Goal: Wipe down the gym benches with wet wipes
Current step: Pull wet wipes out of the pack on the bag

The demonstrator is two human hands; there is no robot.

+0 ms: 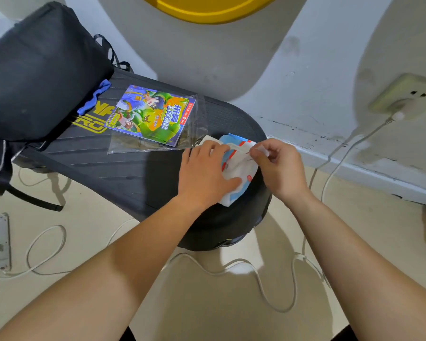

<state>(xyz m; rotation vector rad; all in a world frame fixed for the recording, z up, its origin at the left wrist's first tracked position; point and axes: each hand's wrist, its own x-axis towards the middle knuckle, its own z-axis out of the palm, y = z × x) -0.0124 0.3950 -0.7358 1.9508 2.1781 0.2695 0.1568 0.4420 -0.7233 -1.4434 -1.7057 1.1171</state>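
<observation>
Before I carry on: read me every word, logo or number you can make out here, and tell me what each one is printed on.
"YF" above "RO": yellow letters on the black bench, cut off by the black bag.
"漫画": end of the large Chinese title on the comic book; its other characters and small red badges are too blurred to read with confidence.
Wet wipes pack: print too small and mostly covered; unreadable.

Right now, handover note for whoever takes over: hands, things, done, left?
Left hand: presses flat on the white, blue and red wet-wipe pack at the rounded end of the black padded gym bench.
Right hand: pinches a white tab at the pack's top.
Done: no wipe out yet.
Left: pull a wipe; black backpack and sleeved comic book sit on the bench; wipe it.
</observation>
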